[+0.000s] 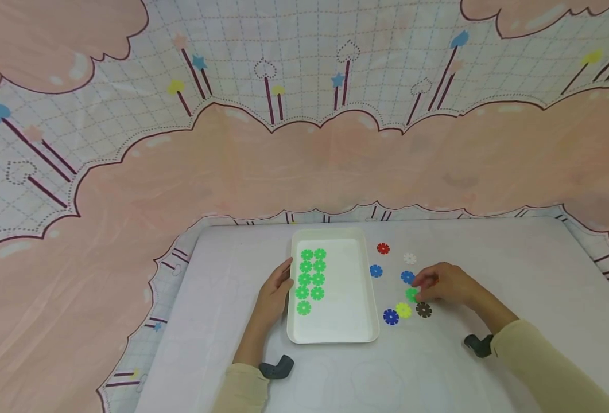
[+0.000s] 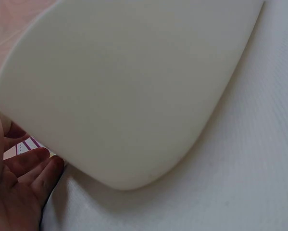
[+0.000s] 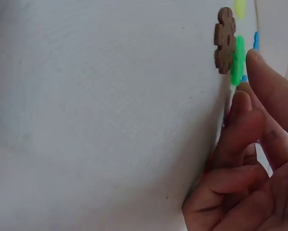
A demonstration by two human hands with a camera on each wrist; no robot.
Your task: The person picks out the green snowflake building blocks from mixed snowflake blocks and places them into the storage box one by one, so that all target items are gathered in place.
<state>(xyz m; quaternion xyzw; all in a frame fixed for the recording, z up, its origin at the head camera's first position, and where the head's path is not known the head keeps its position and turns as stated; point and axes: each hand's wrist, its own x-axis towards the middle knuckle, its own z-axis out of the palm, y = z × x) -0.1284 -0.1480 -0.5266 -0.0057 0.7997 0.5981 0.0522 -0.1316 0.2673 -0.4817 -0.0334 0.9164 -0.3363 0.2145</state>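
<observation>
My left hand (image 1: 272, 295) holds the left edge of a white rectangular tray (image 1: 371, 310); in the left wrist view its fingers (image 2: 40, 173) are at the tray's side. Inside the tray, green notched discs (image 1: 303, 308) lie in two columns on the left. To the right of the tray, my right hand (image 1: 451, 284) is at another green disc (image 1: 411, 295), with thumb and fingers apart around it. In the right wrist view a fingertip is close to that green disc (image 3: 237, 61), beside a brown disc (image 3: 225, 41). A bit of red shows under this hand.
Around the right hand lie a red disc (image 1: 383, 248), a white disc (image 1: 410, 258), light blue discs (image 1: 376, 271), a dark blue disc (image 1: 391, 316) and a yellow disc (image 1: 403, 310). A patterned cloth (image 1: 304, 166) hangs behind the white table (image 1: 221, 275).
</observation>
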